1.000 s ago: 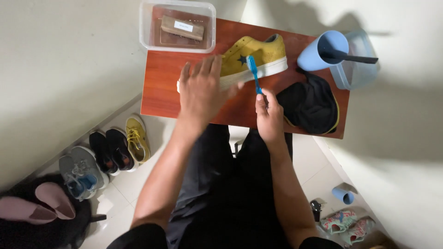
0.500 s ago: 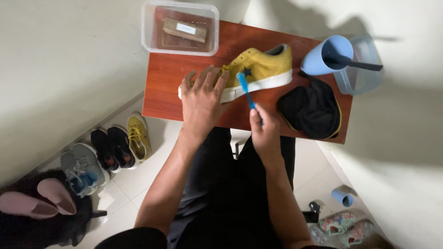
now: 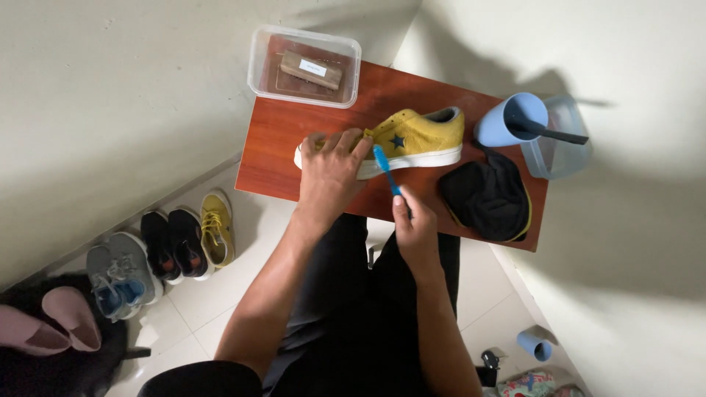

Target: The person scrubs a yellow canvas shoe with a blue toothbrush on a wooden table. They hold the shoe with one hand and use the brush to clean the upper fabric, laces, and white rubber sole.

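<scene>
One brush block [image 3: 312, 70] inside clear tub [image 3: 262, 51]

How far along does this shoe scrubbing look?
Set out: blue cup and black cloth on the red table. In hand: the left hand steadies the yellow shoe while the right hand holds a blue toothbrush to its side. How clean the shoe is, I cannot tell.
</scene>
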